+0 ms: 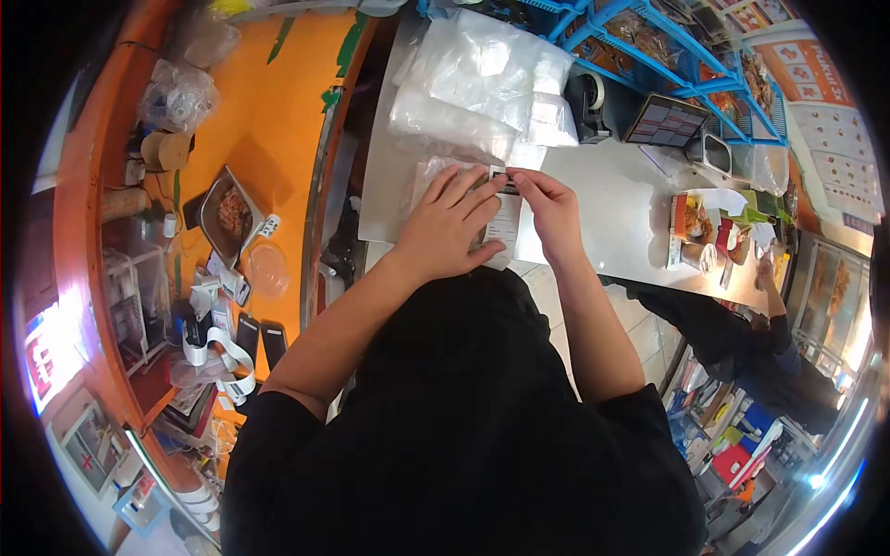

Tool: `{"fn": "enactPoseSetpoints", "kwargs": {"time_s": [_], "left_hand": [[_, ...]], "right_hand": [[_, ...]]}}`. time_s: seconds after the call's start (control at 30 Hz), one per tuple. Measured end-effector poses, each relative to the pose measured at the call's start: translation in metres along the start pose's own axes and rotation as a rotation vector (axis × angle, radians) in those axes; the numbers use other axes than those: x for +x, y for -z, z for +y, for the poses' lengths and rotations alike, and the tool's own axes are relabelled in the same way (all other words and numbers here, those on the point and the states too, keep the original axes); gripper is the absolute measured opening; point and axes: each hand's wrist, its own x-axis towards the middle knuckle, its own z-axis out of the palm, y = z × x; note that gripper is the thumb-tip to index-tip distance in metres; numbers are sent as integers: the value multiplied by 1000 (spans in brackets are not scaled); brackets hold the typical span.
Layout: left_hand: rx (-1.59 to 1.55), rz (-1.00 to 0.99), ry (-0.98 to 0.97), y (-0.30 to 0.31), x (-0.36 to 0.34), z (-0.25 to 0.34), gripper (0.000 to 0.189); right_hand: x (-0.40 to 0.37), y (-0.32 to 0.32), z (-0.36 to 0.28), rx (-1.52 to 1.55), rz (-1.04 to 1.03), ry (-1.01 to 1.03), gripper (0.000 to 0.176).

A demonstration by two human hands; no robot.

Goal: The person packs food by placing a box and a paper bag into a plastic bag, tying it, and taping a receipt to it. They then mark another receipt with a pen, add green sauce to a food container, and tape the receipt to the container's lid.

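My left hand (451, 222) lies flat with its fingers spread over a clear plastic bag (428, 176) at the near edge of the metal counter. Beside it, my right hand (547, 206) pinches the top edge of a printed white slip (503, 225), which hangs partly over the counter edge. A dark strip shows at the slip's top, near my right fingertips. My left palm hides most of what is under it. Behind both hands lies a large stack of clear plastic bags (468, 79).
Blue wire racks (640, 46), a tape dispenser (591, 104) and a tablet (666, 122) stand at the back. A co-worker (788, 371) is at the counter's right end, beside food containers. On the left, an orange counter (278, 120) holds a metal pan (228, 218).
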Motion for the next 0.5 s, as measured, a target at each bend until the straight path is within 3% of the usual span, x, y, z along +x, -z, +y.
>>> {"fn": "enactPoseSetpoints", "kwargs": {"time_s": [0.1,0.17,0.37,0.5], "left_hand": [[-3,3,-2,-2,-2,-2,57],[-5,11,-5,-4,-2,-2,57],[13,5,-4,-3,-2,0,56],[20,-1,-4,-2,-1,0,55]], "right_hand": [[11,-4,21,-36,51,89,24],[18,-1,28,-388,148,196,24],[32,-1,32,-141,34,56,25],[46,7,40,-67,51,201,23]]}}
